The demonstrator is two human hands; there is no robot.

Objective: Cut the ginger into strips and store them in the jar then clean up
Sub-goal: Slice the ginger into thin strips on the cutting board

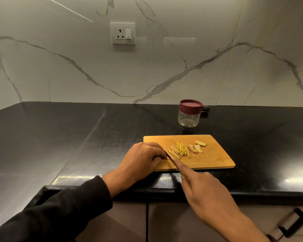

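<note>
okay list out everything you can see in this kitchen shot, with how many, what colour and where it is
cutting board: one, light wood, on the counter near its front edge
ginger strips: a small pile, pale yellow, middle of the board
ginger slices: about three, tan, right of the strips
knife: one, dark blade, on the board left of the strips
jar: one, clear with maroon lid on, behind the board
dark object: one, partly hidden behind the jar
counter: black, glossy
socket and switch: one plate, white, on the marble wall
cabinet handle: one, black, lower right
left hand: curled, on the board's left end
right hand: grip on the knife
</note>
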